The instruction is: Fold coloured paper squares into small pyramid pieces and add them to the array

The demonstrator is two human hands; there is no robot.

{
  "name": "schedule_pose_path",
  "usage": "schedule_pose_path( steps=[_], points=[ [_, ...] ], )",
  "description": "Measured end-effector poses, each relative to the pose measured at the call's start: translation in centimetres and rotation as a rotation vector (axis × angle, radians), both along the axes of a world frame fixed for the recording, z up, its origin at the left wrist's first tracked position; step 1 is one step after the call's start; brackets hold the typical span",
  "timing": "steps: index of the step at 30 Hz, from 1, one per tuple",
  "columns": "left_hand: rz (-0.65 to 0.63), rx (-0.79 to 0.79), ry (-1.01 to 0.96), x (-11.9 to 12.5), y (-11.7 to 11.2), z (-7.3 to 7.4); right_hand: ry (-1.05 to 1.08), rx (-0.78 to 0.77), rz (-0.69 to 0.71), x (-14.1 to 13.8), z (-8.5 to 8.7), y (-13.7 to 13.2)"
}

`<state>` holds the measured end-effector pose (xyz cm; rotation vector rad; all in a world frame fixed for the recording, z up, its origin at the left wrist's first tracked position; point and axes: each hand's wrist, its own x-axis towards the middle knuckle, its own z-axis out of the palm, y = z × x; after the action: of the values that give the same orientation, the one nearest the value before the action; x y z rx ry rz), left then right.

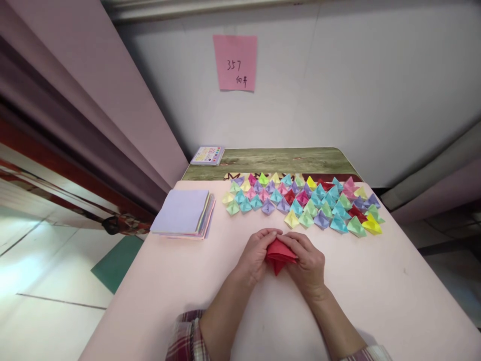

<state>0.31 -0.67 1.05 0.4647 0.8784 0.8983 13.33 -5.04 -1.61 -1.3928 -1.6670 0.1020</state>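
Observation:
Between my two hands is a folded piece of red origami paper [281,253], its point facing down toward me. My left hand [259,254] grips its left side, thumb near the top edge. On the other side, my right hand [307,259] has its fingers closed over the paper's right edge. The far fingertips of both hands are partly hidden behind the red paper. Just beyond my hands stand rows of small folded paper boats [306,219] in many colours. A stack of square coloured paper [182,211], lilac on top, lies to the left.
The pink-covered table [376,281] extends around my arms. At its far end is a green wood-patterned surface [278,163] with a paper packet [208,155] on it. A pink note [236,62] is stuck on the wall. Curtains hang at both sides.

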Motion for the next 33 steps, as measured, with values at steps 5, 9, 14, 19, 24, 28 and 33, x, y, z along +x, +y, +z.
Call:
schedule_pose_path(
  steps=[5,9,14,19,24,28,33],
  points=[
    [0.003,-0.023,0.029,-0.3,0.2,0.2,-0.091,-0.001,0.052,-0.1,0.1,-0.1],
    [-0.025,-0.038,0.023,-1.5,1.0,0.3,-0.084,-0.044,0.178,-0.1,0.5,0.1],
    [0.034,0.029,-0.023,-3.2,2.2,0.6,0.165,-0.085,0.279,0.0,1.4,-0.2],
    [-0.001,0.16,-0.022,-3.4,2.1,0.8,0.787,-0.382,0.107,-0.7,0.9,0.1],
    [-0.114,0.226,-0.011,-2.7,1.5,0.8,1.112,-0.606,0.154,-1.2,0.1,0.9],
    [-0.113,0.25,0.063,-2.5,1.4,0.8,1.218,-0.567,0.126,-1.0,0.1,1.0],
    [-0.15,0.378,0.201,-2.8,1.5,0.6,1.273,-0.44,0.023,-0.7,0.3,1.0]
  ],
)
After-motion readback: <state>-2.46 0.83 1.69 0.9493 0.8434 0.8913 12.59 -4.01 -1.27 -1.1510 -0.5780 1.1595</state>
